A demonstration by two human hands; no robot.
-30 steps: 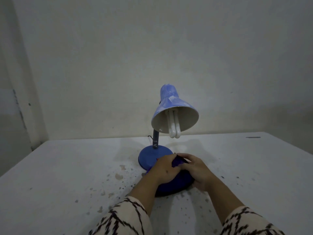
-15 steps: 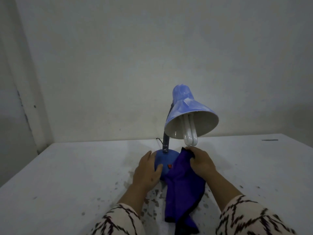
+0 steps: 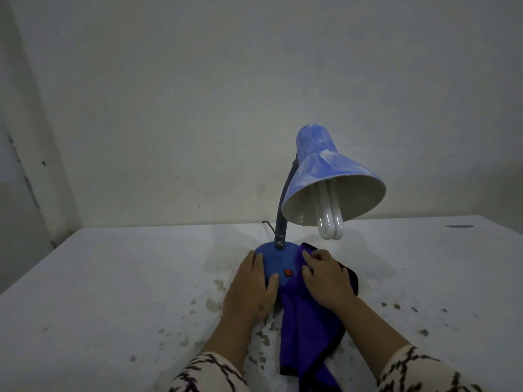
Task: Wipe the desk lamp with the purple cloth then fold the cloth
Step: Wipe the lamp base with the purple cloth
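The desk lamp (image 3: 317, 190) has a blue shade with a smooth, slightly glossy look, streaked pale, and a matt off-white inside. Beneath the shade hangs a glossy white bulb (image 3: 330, 224). The lamp's base looks like matt blue plastic. Draped over that base, the purple cloth (image 3: 307, 329) is soft, fuzzy fabric with dark edging. The desk (image 3: 127, 292) under the lamp is matt white, speckled and chipped.

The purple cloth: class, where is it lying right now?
In the head view, the purple cloth drapes from the right side of the lamp base toward the viewer, pressed under the right hand.
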